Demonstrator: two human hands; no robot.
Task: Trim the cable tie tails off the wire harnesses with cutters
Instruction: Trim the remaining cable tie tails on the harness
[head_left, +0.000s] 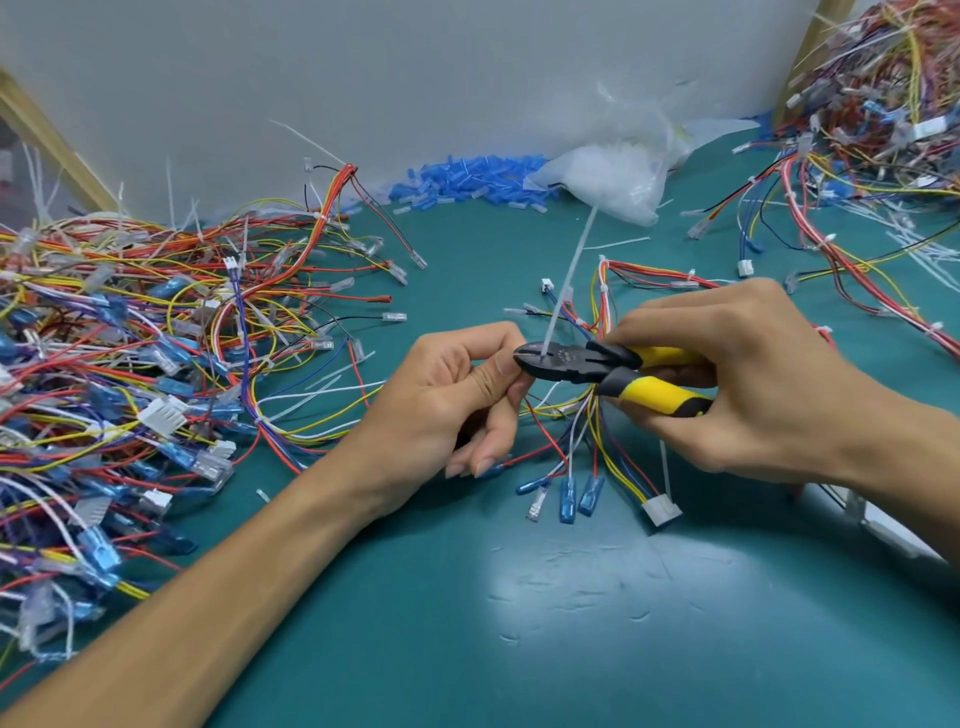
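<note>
While the left hand (452, 400) pinches the harness (605, 296) and the right hand (769, 374) grips the cutters (571, 364), snip the tail (571, 270) pointing to one o'clock flush.

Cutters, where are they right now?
Head view, just right of centre: right hand grips the cutters, jaws around a white cable tie tail, beside the left hand pinching the wire harness.

Two hands (left hand (457, 400), right hand (769, 374)), one pair of cutters (613, 371), one wire harness (595, 436) and two harness piles (left pile (130, 374), right pile (883, 104)) are appearing.

Both forearms reach inward; left grip (457, 400) pinches thumb to forefinger, right grip (753, 374) curls closed.
</note>
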